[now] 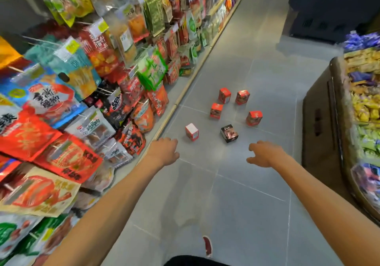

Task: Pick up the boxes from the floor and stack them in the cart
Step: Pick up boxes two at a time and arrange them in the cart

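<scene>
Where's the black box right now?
In the head view, the black box sits on the grey floor just ahead of the right hand, nearest of the group, with the white-faced red box to its left.

Both bare arms stretched forward, left hand (164, 151) palm-down with fingers curled loosely, right hand (265, 153) spread apart, both holding nothing

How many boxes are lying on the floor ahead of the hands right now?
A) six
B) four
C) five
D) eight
A: five red boxes, the nearest showing a white face and the farthest beside another, plus one black box, all on the grey floor; both the left hand and the right hand are empty.
</scene>
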Demonstrator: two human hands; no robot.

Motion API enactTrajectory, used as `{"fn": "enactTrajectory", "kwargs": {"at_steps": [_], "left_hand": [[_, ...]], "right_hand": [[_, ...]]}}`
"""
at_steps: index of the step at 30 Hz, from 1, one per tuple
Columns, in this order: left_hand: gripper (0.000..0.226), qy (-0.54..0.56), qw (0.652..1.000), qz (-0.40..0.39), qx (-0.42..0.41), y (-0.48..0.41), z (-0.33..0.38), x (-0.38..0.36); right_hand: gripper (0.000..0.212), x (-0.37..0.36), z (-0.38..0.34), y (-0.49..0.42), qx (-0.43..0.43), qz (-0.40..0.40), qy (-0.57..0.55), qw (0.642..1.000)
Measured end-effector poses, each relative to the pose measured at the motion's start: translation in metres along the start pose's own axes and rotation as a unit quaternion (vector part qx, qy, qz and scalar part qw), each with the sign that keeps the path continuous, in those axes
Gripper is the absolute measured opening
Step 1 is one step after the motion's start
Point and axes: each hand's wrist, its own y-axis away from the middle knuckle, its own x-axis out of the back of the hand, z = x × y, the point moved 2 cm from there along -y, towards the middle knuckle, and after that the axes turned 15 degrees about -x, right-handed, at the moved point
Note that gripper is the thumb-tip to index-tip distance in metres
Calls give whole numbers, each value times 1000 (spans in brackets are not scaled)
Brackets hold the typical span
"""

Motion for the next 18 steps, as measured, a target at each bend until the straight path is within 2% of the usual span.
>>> {"fn": "enactTrajectory", "kwargs": {"at_steps": [9, 18], "left_hand": [[41, 16, 997, -67, -25, -171, -58, 18], [40, 103, 989, -103, -38, -345, -101, 21]], "right_hand": [[56, 49, -3, -139, -30, -55, -31, 998], [54, 97, 1, -282, -79, -113, -27, 990]]}}
